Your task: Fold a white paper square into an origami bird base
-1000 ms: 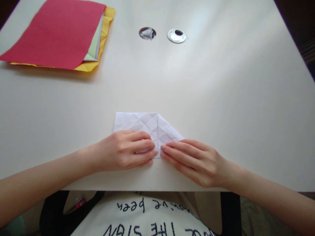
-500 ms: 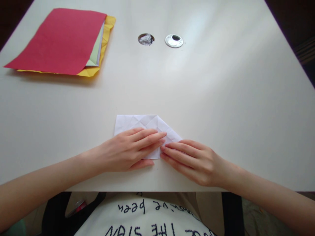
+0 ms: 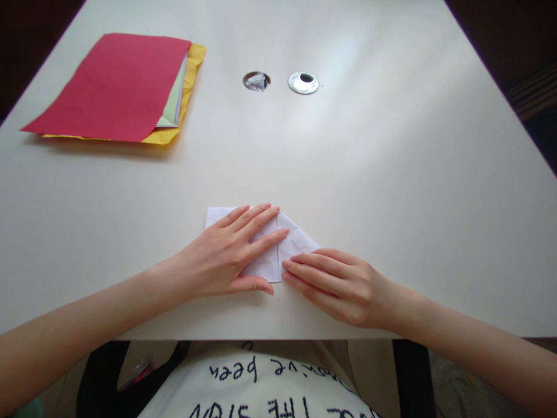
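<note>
A white sheet of folded paper [image 3: 298, 233] lies on the table near its front edge, its right side slanting down to a corner. A vertical crease runs through it. My left hand [image 3: 221, 252] rests flat on the left part of the paper with its fingers spread and the thumb along the lower edge. My right hand [image 3: 346, 285] is closed over the paper's right corner, fingers pressed together. Its thumb and the corner beneath it are hidden.
At the back left of the white table [image 3: 413, 191] lies a stack of paper with a red sheet [image 3: 117, 87] on top and yellow paper [image 3: 163, 137] beneath. Two round holes are set in the tabletop, one with a silver ring [image 3: 303, 89], the other holding crumpled material [image 3: 257, 82].
My left hand has spread its fingers and slid them up toward the paper's top edge. The right hand stays at the right corner. The whole view has shifted slightly.
</note>
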Motion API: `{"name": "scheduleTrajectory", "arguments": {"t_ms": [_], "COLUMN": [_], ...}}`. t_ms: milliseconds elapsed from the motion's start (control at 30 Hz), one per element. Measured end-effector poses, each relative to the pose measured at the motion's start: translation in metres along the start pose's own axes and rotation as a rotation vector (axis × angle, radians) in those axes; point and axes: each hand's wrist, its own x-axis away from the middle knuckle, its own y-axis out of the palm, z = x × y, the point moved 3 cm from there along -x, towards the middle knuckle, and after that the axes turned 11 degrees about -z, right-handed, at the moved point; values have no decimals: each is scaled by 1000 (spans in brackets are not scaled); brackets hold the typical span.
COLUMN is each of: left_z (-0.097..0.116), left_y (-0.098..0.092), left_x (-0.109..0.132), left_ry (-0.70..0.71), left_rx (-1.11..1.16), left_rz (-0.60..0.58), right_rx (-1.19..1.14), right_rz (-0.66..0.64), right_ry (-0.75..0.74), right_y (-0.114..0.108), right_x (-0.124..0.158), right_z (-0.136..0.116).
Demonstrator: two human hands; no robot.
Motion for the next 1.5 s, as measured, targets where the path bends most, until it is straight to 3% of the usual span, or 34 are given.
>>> {"name": "scheduleTrajectory", "arguments": {"t_ms": [333,733,1033,1167,1300,1400,1500], "left_z": [6,5,15,19,20,20,21], "left_y": [-2,-9,-12,-12,-13,-12,-12], "left_x": [-2,-5,-13,-16,-16,-15,-15], "left_ry": [66,15,-39,-87,-107,-106,-103], "left_rx": [-73,-69,-135,-134,-113,-113,-136], "left_rz": [63,65,262,277,267,267,279], "right_rx": [-4,10,29,-90,-420,-444,-465], "right_rz": [31,24,32,-20,-87,-43,-224], "right_ry": [2,8,10,36,137,474,673], "right_y": [-1,0,3,0,-13,-24,-21], "right_x": [0,1,1,4,0,-12,-31], "right_z": [0,-1,-3,-1,21,54,77]}}
